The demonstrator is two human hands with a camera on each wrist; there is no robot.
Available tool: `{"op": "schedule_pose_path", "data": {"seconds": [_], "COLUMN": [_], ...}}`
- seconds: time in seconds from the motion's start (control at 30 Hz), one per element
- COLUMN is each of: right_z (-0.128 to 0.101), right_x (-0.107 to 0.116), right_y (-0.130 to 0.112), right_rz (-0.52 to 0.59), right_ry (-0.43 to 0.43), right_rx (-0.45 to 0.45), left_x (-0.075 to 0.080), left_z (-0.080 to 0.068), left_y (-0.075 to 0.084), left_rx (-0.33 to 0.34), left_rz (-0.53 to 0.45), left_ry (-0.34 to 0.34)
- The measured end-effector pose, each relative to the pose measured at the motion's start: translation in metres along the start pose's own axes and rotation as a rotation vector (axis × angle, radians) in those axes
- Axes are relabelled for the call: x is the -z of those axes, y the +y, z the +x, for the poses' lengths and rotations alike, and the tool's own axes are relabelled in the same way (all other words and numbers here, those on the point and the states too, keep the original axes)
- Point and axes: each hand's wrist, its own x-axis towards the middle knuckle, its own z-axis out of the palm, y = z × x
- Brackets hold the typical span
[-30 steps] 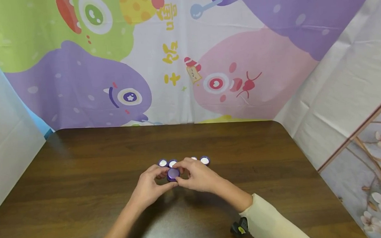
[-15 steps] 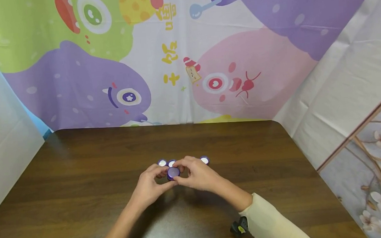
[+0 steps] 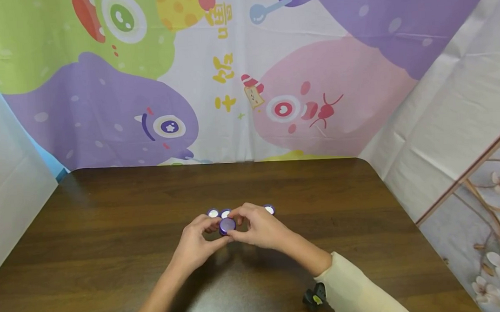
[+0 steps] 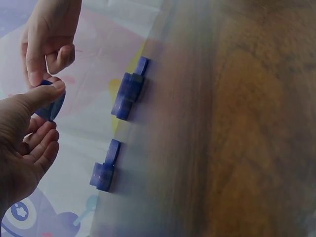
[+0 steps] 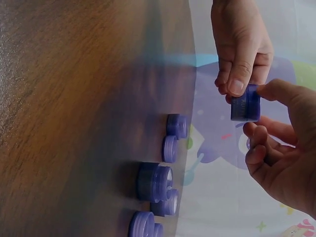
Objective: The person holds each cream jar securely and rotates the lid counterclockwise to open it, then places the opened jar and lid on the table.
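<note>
Both hands hold one small purple cosmetic jar (image 3: 227,226) above the table, its flat purple lid facing up in the head view. My left hand (image 3: 198,240) grips it from the left between thumb and fingers. From the right, my right hand (image 3: 259,227) pinches its upper part with thumb and index finger. The right wrist view shows the jar's dark blue-purple side (image 5: 242,107) between the two hands, with faint lettering on it. Behind the hands stand other round purple pieces with white centres, one at the left (image 3: 213,213) and one at the right (image 3: 269,209).
On the brown wooden table (image 3: 131,217), the right wrist view shows several purple jars and lids in a row, among them an uncovered jar (image 5: 154,181) and a flat lid (image 5: 169,149). A black device (image 3: 314,297) sits by the right sleeve. A cartoon-printed cloth (image 3: 232,129) hangs behind.
My right hand has shifted slightly upward around the jar's top and now hides a white-centred piece seen a second ago. The left hand keeps its place.
</note>
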Motion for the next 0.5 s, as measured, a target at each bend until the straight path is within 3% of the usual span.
{"op": "schedule_pose_path", "data": {"seconds": [0.13,0.37,0.5], "right_z": [-0.0007,0.0003,0.0006], "right_x": [0.0018,0.0007,-0.0002], "right_y": [-0.0009,-0.0008,0.0001], "right_rz": [0.004,0.033,0.018], "right_ry": [-0.031,0.042,0.025], "right_rx": [0.017,-0.018,-0.009], "left_x": [0.0004,0.0031,0.0039], "left_z": [-0.0001,-0.0005,-0.0015], "left_y": [0.0008,0.0030,0.0032], "left_rx": [0.001,0.046,0.047], "left_rz": [0.000,-0.007,-0.016], "left_ry": [0.002,-0.007,-0.007]}}
